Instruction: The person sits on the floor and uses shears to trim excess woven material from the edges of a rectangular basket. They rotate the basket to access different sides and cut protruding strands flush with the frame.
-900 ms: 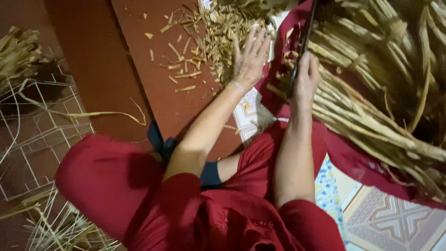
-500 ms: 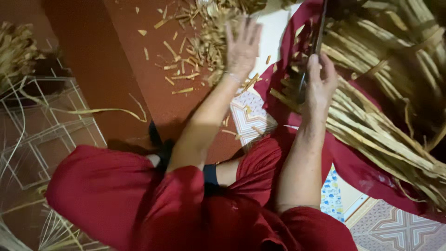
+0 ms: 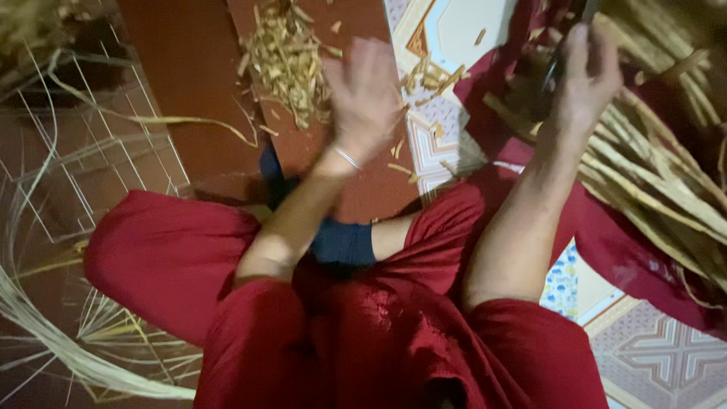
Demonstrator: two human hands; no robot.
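Patterned floor mat (image 3: pixel 462 30), left hand (image 3: pixel 363 95) above cane scraps (image 3: pixel 288 60).

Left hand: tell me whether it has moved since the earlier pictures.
Yes. The left hand lay open on the pile of cut scraps before; now it is lifted, blurred, just right of the pile, nearer the person, holding nothing.

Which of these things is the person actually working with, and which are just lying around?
In use:
- right hand, closed on a dark tool
- bundle of split cane strips under that hand
- left hand, blurred, open above the pile of cane offcuts

Lying about:
- wire grid frame
- loose pale strips
- patterned mat
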